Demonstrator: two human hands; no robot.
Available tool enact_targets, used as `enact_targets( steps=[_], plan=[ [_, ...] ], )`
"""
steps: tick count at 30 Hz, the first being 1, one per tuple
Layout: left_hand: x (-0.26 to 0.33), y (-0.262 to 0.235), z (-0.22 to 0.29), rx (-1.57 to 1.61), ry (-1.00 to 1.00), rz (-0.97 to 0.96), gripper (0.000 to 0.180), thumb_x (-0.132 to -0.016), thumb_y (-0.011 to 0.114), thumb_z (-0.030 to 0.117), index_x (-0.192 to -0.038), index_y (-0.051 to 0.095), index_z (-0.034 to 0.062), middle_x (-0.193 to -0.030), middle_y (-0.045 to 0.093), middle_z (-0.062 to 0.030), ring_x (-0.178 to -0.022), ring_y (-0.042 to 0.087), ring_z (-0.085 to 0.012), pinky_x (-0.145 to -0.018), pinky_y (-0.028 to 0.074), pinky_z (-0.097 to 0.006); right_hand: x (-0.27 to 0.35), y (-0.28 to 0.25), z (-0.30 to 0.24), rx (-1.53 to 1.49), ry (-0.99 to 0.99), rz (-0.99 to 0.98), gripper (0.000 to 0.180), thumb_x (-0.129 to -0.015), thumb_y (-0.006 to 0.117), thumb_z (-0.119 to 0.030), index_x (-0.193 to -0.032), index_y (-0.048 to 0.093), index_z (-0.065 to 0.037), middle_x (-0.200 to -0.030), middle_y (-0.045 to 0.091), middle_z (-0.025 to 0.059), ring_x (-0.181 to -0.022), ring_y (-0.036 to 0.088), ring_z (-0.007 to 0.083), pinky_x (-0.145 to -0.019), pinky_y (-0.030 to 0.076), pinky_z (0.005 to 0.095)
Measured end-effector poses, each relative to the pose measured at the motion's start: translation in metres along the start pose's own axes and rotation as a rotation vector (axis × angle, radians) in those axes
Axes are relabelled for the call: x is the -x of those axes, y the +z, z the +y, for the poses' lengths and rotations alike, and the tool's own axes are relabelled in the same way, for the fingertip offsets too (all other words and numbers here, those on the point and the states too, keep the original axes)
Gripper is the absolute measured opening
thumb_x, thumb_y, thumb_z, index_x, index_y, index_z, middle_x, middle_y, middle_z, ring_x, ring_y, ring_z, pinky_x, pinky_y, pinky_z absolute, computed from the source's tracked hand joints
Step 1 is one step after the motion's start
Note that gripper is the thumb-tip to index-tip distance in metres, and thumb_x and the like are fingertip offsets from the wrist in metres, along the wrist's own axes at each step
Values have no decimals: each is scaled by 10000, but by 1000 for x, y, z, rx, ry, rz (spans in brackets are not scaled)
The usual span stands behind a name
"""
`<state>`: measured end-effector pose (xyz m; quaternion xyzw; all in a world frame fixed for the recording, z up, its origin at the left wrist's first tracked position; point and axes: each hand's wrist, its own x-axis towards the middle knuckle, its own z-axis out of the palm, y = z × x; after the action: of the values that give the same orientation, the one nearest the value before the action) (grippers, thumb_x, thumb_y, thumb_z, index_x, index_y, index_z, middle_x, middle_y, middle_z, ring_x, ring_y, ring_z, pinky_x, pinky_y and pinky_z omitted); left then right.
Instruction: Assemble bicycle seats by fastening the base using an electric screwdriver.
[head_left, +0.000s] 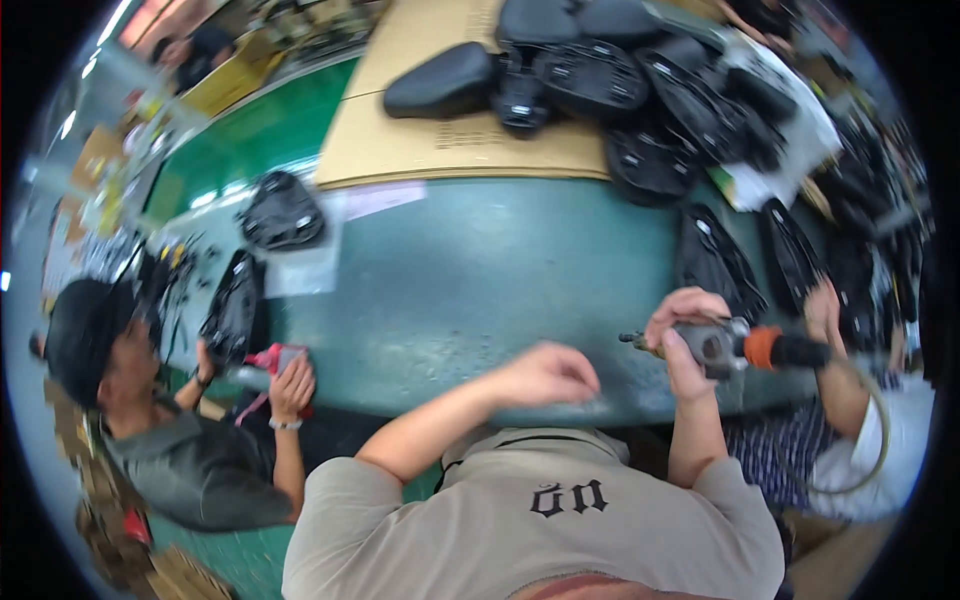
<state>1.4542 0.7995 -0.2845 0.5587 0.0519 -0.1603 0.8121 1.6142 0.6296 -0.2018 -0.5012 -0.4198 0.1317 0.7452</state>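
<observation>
The right hand [686, 372], near 3 o'clock, is wrapped around a grey driver [712, 347] with an orange collar; its tip points to 9 o'clock, and a hose [884, 430] loops off toward 4 o'clock. The left hand [546, 375], nearer the middle at about 5 o'clock, hangs loosely curled over the table [470, 260], apart from the driver; blur hides whether it pinches anything.

Just beyond the right hand, toward 3 o'clock, lies a black seat [715, 262], with a second seat [789, 258] farther out and a co-worker's hand [823, 312] at its near end.

At 1 o'clock, a pile of seats [590, 80] lies partly on cardboard [365, 145]. At 10 o'clock, another seat [282, 212] rests partly on a clear sheet [303, 272]. At 9 o'clock, a capped co-worker [190, 455] holds a pink driver [277, 357] beside a seat [233, 310].
</observation>
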Motion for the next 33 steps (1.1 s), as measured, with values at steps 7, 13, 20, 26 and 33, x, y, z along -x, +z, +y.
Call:
enact_targets(
  steps=[7,13,20,26,33],
  plan=[
    [-150,-32,33,-374,29,422,368,-1015,644,297,-1184,600,-26,-873,713,-117,-743,707,-181,-655,581,-332,57,-41,-1,102,166,97,373,-844,663,107,-1181,543,3,-979,624,120,-768,669,142,-672,553,269],
    [-262,13,49,-799,-28,467,530,-1010,575,396,-1151,575,-114,-824,721,-224,-687,742,-288,-645,602,-406,45,-42,8,261,-48,-74,404,-830,675,122,-1191,546,-5,-1091,635,150,-829,672,154,-723,548,264],
    [-182,-7,43,-778,-84,450,423,-978,554,297,-995,619,-121,-825,723,-282,-767,740,-401,-781,580,-489,60,-43,-45,-14,300,30,310,-864,705,14,-1120,534,-22,-991,634,172,-647,633,195,-574,544,331],
    [-25,-62,27,-968,-168,472,416,-957,574,362,-1074,645,-31,-1075,689,-319,-1065,655,-483,-933,517,-532,-7,-38,-90,-178,-21,-34,394,-891,664,-57,-1238,480,-14,-980,563,177,-561,579,193,-558,543,352],
    [5,-43,22,-986,-232,700,445,-1031,541,423,-1073,637,-10,-946,697,-311,-964,664,-502,-843,524,-554,-73,38,1,-291,50,-63,238,-912,596,57,-1140,539,18,-923,630,143,-667,644,168,-593,552,315]
  ],
)
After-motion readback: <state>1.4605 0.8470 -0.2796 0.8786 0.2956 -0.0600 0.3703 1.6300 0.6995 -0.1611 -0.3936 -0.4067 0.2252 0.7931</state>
